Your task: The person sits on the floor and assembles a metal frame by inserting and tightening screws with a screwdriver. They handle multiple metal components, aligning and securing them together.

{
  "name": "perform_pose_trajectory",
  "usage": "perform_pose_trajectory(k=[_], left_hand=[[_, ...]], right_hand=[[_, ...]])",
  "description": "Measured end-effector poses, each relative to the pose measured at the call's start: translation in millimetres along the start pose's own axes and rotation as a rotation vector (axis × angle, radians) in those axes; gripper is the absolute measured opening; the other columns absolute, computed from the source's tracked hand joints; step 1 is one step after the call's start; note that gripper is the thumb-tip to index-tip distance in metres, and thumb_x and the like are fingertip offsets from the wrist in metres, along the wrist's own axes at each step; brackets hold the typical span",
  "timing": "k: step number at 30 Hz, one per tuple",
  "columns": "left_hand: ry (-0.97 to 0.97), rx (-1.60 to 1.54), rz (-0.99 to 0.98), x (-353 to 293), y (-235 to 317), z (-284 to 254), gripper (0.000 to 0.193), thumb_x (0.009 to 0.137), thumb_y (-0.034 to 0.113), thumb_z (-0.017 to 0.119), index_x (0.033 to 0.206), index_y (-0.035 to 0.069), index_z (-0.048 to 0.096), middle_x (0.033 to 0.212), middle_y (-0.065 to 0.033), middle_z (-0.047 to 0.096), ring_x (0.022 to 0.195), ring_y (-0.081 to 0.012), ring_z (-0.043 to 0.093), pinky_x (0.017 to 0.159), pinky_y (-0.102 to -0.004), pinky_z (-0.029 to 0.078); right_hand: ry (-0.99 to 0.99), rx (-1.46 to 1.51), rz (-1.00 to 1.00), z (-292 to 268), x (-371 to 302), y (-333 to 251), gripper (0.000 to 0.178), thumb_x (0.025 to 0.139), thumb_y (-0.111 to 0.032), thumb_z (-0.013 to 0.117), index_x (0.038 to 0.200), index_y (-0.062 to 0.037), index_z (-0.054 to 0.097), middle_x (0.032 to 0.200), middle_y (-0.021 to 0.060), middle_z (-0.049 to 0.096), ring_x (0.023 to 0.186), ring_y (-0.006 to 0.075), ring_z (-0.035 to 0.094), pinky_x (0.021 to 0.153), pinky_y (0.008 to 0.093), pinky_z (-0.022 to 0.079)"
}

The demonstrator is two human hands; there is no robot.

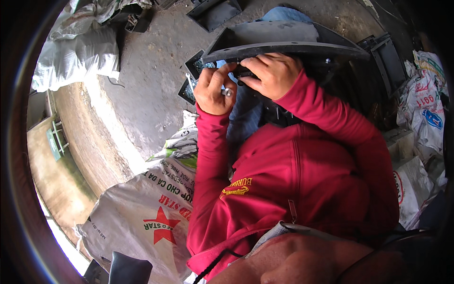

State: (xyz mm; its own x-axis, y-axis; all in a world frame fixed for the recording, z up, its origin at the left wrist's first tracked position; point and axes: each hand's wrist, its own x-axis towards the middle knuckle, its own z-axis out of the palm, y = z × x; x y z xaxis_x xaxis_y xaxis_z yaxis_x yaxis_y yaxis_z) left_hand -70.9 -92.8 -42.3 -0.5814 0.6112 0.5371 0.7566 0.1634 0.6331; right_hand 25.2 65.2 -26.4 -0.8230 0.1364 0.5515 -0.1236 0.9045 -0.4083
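A large dark curved metal part (283, 48) with a raised rim lies across my knees. My left hand (213, 92) is closed at its left end, its fingertips near the rim. From that fist sticks out a shiny metal tool (227, 92) with a round end; the rest is hidden by the fingers. Just left of the fist shows a slim silver shaft (190, 82) with a forked tip; I cannot tell whether it belongs to the same tool. My right hand (275, 75) bends over the near edge, fingertips pinched at a small dark piece (243, 75) under the rim.
Small dark trays (186, 92) of metal fasteners stand left of the part. More dark box-shaped parts lie on the floor, at the top (215, 13) and at the right (388, 61). White sacks lie at left (78, 59), lower left (127, 222) and right (425, 102).
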Motion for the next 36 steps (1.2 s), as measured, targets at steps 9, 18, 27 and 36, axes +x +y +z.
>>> perform_pose_trajectory(k=[9,18,27,36], left_hand=[[-0.036,0.037,0.063,11,-5,-5,0.031,0.073,0.006,0.061,0.101,0.010,0.074,0.070,-0.0072,0.054,0.057,-0.0211,0.057,0.054,-0.0318,0.047],[-0.090,0.083,0.049,14,-7,-13,0.035,0.071,0.001,0.061,0.102,0.011,0.075,0.070,-0.0083,0.055,0.060,-0.0233,0.058,0.056,-0.0329,0.047],[0.035,-0.260,-0.331,-8,-16,-37,0.027,0.101,0.014,0.050,0.105,0.000,0.072,0.072,-0.0019,0.055,0.059,-0.0105,0.049,0.056,-0.0271,0.040],[-0.020,-0.460,-1.045,-52,-14,-21,0.026,0.097,0.019,0.063,0.105,-0.006,0.065,0.080,-0.0113,0.071,0.054,-0.0142,0.065,0.041,-0.0241,0.046]], right_hand=[[-0.009,-0.017,-0.008,-2,3,2,0.033,0.067,-0.025,0.081,0.086,-0.0102,0.059,0.073,0.0043,0.062,0.074,0.0232,0.065,0.067,0.0356,0.054],[-0.027,-0.029,-0.015,-2,2,4,0.033,0.070,-0.027,0.081,0.092,-0.0115,0.062,0.080,0.0044,0.063,0.077,0.0230,0.066,0.071,0.0336,0.053],[0.007,-0.044,-0.029,-4,-1,3,0.032,0.071,-0.028,0.080,0.093,-0.0111,0.065,0.076,0.0031,0.062,0.071,0.0210,0.065,0.068,0.0322,0.053],[0.056,-0.048,-0.036,-5,-2,3,0.029,0.071,-0.029,0.079,0.088,-0.0126,0.063,0.075,0.0009,0.060,0.072,0.0187,0.062,0.064,0.0310,0.053]])
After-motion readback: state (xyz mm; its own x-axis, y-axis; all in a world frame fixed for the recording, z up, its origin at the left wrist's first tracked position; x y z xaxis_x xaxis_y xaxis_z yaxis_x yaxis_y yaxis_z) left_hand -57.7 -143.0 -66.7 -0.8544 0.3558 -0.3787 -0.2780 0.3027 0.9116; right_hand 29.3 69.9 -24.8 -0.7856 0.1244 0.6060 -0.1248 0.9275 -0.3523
